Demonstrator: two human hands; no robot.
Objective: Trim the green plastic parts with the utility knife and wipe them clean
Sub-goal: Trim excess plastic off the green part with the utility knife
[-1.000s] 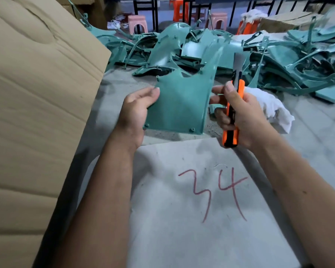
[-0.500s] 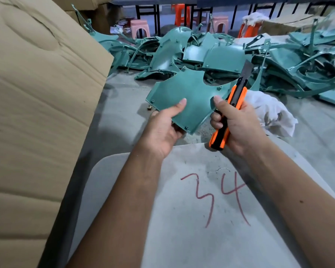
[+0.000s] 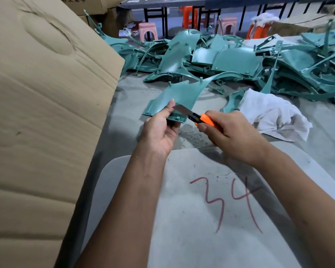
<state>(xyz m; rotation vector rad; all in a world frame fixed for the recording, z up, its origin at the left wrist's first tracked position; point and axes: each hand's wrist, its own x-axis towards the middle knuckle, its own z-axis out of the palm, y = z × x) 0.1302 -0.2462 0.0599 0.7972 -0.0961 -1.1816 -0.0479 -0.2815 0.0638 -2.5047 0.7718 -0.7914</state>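
The left hand (image 3: 159, 132) grips the near end of a green plastic part (image 3: 174, 97), thumb laid flat along its upper face and the other fingers curled out of sight beneath it, so the panel sits low over the grey floor (image 3: 124, 117), tilted away from the camera with its long curved arm sweeping off to the right. The right hand (image 3: 232, 136) is wrapped round the orange utility knife (image 3: 199, 118), fingers closed on the handle, and the bare blade points left, across the part's near edge just beside the left thumb tip; whether the steel is actually touching the plastic is hard to call from this angle. Just right of the knife hand lies a crumpled white cloth (image 3: 273, 115) on the floor. Behind both, a big heap of green parts (image 3: 230, 57) spreads across the back of the floor. Under the forearms sits a pale grey board (image 3: 182, 238) with "34" scrawled on it in red. A tall cardboard sheet (image 3: 41, 113) fills the left side, and pink and orange stools (image 3: 148, 30) stand far back by dark table legs.
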